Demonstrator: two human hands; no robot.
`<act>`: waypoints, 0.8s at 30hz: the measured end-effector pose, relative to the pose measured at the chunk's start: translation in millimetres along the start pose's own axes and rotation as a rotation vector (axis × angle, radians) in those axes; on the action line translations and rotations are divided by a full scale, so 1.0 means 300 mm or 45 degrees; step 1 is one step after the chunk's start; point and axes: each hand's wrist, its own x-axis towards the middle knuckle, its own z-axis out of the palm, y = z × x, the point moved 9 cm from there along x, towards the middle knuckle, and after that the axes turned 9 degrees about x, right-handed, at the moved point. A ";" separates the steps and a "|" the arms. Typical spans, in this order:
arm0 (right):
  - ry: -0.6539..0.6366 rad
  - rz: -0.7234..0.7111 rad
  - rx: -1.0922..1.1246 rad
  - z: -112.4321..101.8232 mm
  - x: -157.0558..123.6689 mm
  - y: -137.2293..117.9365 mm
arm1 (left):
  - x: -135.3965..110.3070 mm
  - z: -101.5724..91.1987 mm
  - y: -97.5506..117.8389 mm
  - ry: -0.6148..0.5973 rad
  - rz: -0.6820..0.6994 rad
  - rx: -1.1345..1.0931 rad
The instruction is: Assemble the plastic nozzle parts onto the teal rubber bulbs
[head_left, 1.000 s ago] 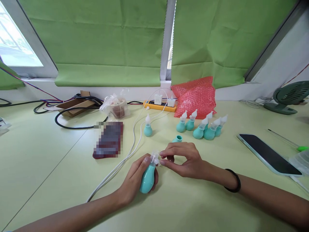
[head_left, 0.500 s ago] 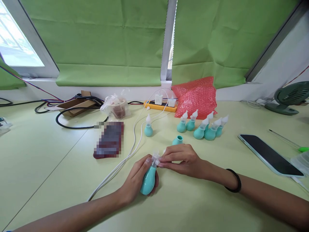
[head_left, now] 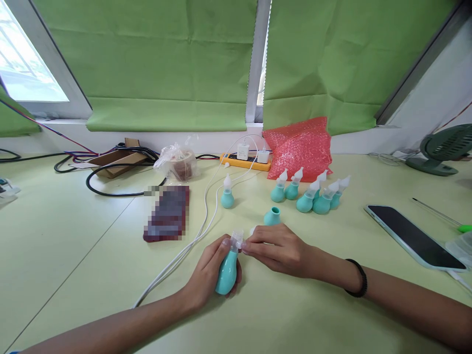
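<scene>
Teal rubber squeeze bulb with clear plastic nozzle (head_left: pixel 226 269): low over pale green tabletop (head_left: pixel 73 236), long axis leaning toward 1 o'clock | left hand (head_left: pixel 207 275): wrapped closed around bulb body, nearer | right hand (head_left: pixel 282 248): at 3 o'clock, fingertips (head_left: pixel 246 247) pinching nozzle | open-necked teal bulb (head_left: pixel 272 216): loose at 1 o'clock, apart.

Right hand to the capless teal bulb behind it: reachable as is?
Probably yes: the capless teal bulb sits just beyond the right hand, nothing between, but that hand is pinching the clear nozzle.
</scene>
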 end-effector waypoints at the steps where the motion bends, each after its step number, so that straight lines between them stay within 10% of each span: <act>1: -0.011 -0.009 -0.023 0.003 -0.002 -0.003 | -0.002 -0.003 0.002 0.019 0.009 0.028; 24: -0.102 -0.129 -0.220 0.041 -0.026 -0.028 | -0.009 -0.015 0.027 0.135 0.068 0.314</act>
